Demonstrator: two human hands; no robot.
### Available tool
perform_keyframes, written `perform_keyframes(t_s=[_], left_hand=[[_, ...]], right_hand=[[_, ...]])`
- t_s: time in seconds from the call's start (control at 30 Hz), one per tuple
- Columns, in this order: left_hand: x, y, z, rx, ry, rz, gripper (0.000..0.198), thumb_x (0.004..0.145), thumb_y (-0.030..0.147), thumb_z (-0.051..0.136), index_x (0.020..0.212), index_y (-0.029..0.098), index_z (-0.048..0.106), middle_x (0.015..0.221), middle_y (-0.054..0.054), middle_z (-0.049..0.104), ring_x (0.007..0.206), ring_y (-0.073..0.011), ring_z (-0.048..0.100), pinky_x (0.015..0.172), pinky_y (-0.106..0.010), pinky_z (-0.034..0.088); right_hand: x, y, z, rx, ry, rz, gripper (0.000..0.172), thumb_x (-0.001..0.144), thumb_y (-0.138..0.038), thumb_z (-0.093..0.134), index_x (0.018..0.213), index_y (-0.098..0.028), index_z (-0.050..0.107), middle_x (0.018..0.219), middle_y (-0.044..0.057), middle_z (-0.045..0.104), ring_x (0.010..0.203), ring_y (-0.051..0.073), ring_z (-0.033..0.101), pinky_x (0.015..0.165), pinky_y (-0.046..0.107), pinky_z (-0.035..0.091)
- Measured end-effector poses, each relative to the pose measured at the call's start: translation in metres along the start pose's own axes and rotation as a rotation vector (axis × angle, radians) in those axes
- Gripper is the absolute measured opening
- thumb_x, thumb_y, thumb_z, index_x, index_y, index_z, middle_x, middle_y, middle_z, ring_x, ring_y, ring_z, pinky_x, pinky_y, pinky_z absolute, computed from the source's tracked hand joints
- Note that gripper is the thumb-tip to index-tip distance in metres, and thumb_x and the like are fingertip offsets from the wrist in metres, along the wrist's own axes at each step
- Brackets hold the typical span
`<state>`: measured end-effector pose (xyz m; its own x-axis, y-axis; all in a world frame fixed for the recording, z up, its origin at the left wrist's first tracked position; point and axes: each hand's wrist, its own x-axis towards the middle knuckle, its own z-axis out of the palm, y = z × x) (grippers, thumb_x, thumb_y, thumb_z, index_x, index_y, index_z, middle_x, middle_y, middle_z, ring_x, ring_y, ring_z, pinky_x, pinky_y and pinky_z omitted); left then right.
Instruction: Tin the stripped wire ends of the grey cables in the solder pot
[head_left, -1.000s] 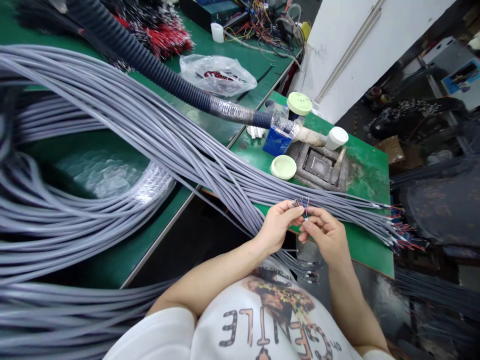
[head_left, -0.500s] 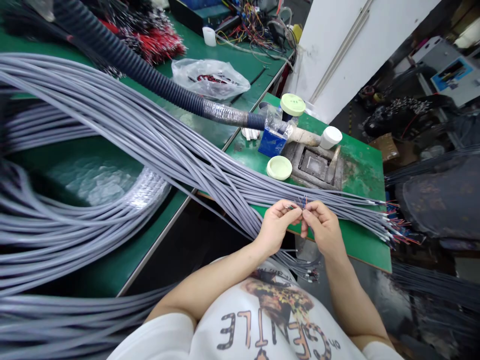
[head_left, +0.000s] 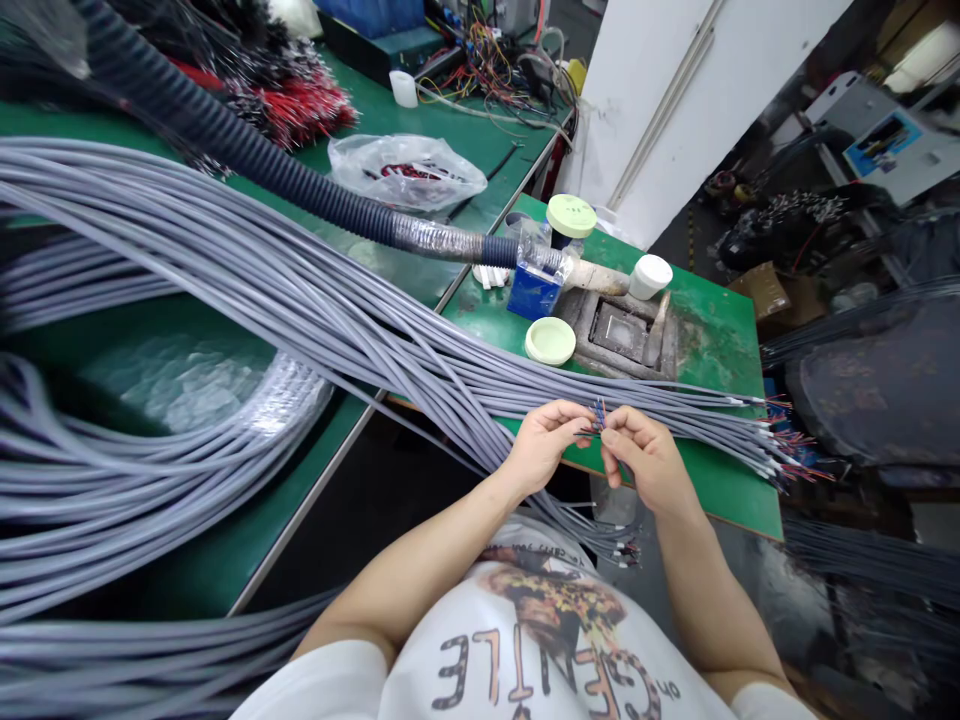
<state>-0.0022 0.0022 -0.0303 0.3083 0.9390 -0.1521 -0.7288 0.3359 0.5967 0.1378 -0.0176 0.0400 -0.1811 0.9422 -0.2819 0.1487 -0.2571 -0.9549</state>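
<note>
Your left hand (head_left: 546, 448) and right hand (head_left: 651, 460), fingers nearly closed, which pinched fine coloured wires (head_left: 600, 412) right of frame centre, grey cables (head_left: 300, 275), which ran behind from the left edge.

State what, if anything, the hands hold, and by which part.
The left hand and right hand pinch thin coloured wires, some poking up between them; the exact grip point is too small to tell.

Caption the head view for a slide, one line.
Left hand and right hand pinch thin coloured wires beside a bundle of grey cables lying across a green table.
</note>
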Motion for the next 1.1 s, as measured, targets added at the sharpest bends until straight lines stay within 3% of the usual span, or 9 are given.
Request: perform_keyframes(t_s=[0.2, 0.33, 0.47, 0.57, 0.73, 0.8, 0.9, 1.0, 1.1], left_hand=[[0.001, 0.002, -0.003, 0.155, 0.015, 0.097, 0.018, 0.066, 0.029, 0.079, 0.073, 0.015, 0.07, 0.072, -0.001, 0.07, 0.064, -0.0095, 0.061, 0.066, -0.022, 0.049], [0.001, -0.002, -0.002, 0.134, 0.027, 0.138, 0.016, 0.071, 0.029, 0.076, 0.073, 0.015, 0.067, 0.07, 0.001, 0.067, 0.062, -0.0077, 0.058, 0.064, -0.02, 0.047], [0.002, -0.009, -0.001, 0.084, 0.048, 0.117, 0.015, 0.075, 0.027, 0.072, 0.075, 0.015, 0.064, 0.067, 0.003, 0.063, 0.061, -0.007, 0.056, 0.063, -0.019, 0.044], [0.003, -0.01, 0.002, 0.073, 0.054, 0.118, 0.014, 0.075, 0.026, 0.071, 0.076, 0.016, 0.061, 0.065, 0.004, 0.061, 0.059, -0.0068, 0.055, 0.062, -0.019, 0.044], [0.004, 0.003, 0.002, 0.148, 0.074, 0.206, 0.016, 0.079, 0.03, 0.067, 0.08, 0.016, 0.058, 0.067, 0.002, 0.063, 0.058, -0.008, 0.056, 0.061, -0.021, 0.045], [0.004, 0.01, -0.003, 0.283, 0.126, 0.293, 0.016, 0.082, 0.031, 0.064, 0.086, 0.017, 0.059, 0.07, 0.001, 0.064, 0.061, -0.0098, 0.058, 0.063, -0.023, 0.047], [0.002, 0.021, -0.016, 0.68, 0.186, 0.536, 0.014, 0.083, 0.029, 0.062, 0.092, 0.018, 0.063, 0.077, -0.002, 0.066, 0.071, -0.0134, 0.06, 0.071, -0.027, 0.048], [0.0, 0.025, -0.028, 1.057, 0.13, 0.73, 0.009, 0.085, 0.024, 0.06, 0.089, 0.019, 0.065, 0.08, -0.004, 0.067, 0.076, -0.0161, 0.06, 0.075, -0.031, 0.047], [0.0, 0.024, -0.033, 1.199, 0.049, 0.775, 0.011, 0.087, 0.022, 0.055, 0.093, 0.019, 0.065, 0.081, -0.005, 0.068, 0.076, -0.0171, 0.06, 0.074, -0.033, 0.047]], right_hand=[[0.0, -0.002, -0.001, -0.035, -0.014, 0.019, 0.021, 0.085, -0.038, 0.061, 0.082, -0.02, 0.053, 0.051, -0.007, 0.056, 0.036, 0.006, 0.046, 0.037, 0.016, 0.034], [0.002, -0.002, 0.0, -0.109, 0.0, 0.003, 0.022, 0.083, -0.039, 0.063, 0.083, -0.02, 0.052, 0.051, -0.008, 0.052, 0.036, 0.006, 0.044, 0.037, 0.017, 0.032], [0.006, 0.001, 0.004, -0.311, 0.135, -0.134, 0.024, 0.075, -0.034, 0.071, 0.087, -0.021, 0.055, 0.052, -0.01, 0.041, 0.039, 0.005, 0.039, 0.04, 0.018, 0.031], [0.009, 0.0, 0.007, -0.437, 0.234, -0.235, 0.019, 0.078, -0.035, 0.068, 0.085, -0.02, 0.058, 0.054, -0.008, 0.044, 0.043, 0.006, 0.04, 0.044, 0.02, 0.033], [0.027, -0.018, 0.007, -0.576, 0.238, -0.36, 0.013, 0.082, -0.031, 0.062, 0.078, -0.019, 0.063, 0.058, -0.005, 0.051, 0.051, 0.009, 0.045, 0.052, 0.023, 0.036], [0.045, -0.028, 0.003, -0.626, 0.227, -0.421, 0.013, 0.081, -0.03, 0.063, 0.077, -0.019, 0.065, 0.061, -0.004, 0.052, 0.054, 0.01, 0.046, 0.054, 0.024, 0.036], [0.084, -0.038, -0.004, -0.723, 0.18, -0.491, 0.014, 0.078, -0.03, 0.065, 0.074, -0.017, 0.067, 0.067, -0.002, 0.051, 0.058, 0.01, 0.045, 0.056, 0.025, 0.035], [0.124, -0.038, -0.009, -0.828, 0.121, -0.456, 0.013, 0.075, -0.029, 0.066, 0.072, -0.016, 0.069, 0.069, -0.001, 0.05, 0.059, 0.011, 0.046, 0.058, 0.026, 0.035], [0.152, -0.032, -0.009, -0.948, 0.11, -0.391, 0.013, 0.073, -0.029, 0.066, 0.071, -0.017, 0.07, 0.069, 0.0, 0.05, 0.062, 0.013, 0.047, 0.06, 0.027, 0.034]])
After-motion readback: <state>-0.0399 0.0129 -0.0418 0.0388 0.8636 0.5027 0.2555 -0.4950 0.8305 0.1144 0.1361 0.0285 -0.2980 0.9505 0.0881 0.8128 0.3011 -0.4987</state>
